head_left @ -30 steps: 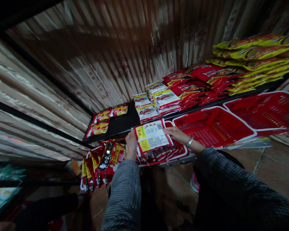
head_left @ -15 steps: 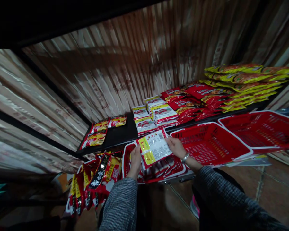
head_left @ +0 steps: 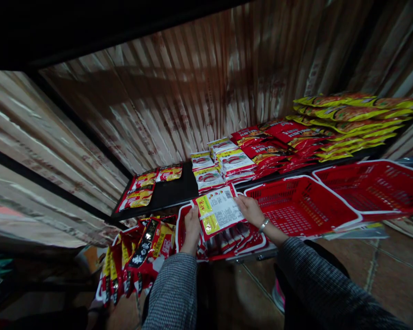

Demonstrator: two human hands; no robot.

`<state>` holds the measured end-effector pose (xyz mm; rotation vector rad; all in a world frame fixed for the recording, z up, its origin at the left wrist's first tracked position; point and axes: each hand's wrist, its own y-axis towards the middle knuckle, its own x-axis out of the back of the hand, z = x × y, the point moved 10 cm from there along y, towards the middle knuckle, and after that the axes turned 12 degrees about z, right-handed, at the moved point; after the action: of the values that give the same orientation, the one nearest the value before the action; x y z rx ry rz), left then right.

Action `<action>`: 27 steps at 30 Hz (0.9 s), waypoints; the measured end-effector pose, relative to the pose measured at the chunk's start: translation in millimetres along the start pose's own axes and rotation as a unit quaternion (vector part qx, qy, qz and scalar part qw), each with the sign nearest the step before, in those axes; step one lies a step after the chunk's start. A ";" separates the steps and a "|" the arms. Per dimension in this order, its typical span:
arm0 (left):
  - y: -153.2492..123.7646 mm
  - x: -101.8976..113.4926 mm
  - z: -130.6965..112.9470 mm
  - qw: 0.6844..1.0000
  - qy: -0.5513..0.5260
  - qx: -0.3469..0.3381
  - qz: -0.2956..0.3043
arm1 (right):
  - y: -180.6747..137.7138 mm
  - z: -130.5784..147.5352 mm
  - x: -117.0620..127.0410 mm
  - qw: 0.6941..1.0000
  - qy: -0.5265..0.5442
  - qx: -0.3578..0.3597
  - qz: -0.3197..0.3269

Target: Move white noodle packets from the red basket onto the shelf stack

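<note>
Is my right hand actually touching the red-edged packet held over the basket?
Touching. The head view shows the right hand pinching the red-edged packet at its right side, with no gap between them.

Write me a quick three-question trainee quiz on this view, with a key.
1. True or false: only one hand grips the red-edged packet.
2. Which wrist wears the silver band?
3. Fill in: the stacked yellow packs lie toward the ____ end of the black shelf, as pictured.

Key: 1. False; the left hand and right hand both grip it. 2. The right. 3. Right.
</note>
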<state>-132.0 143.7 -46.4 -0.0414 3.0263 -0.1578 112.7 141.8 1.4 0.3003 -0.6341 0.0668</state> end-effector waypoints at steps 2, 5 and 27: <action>0.1 0.8 0.7 1.000 0.004 0.000 0.000 | 0.0 0.8 0.2 1.000 -0.001 0.002 -0.003; 0.5 1.4 2.0 1.000 0.006 0.003 0.001 | 0.3 0.1 -0.8 1.000 -0.005 0.002 0.000; -2.4 -4.9 1.0 0.999 -0.027 0.020 0.003 | -1.4 -4.2 0.1 1.000 0.017 -0.007 0.009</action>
<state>-127.0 141.4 -46.6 -0.0312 2.9683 -0.2128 115.4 141.7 -2.2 0.2803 -0.6026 0.0848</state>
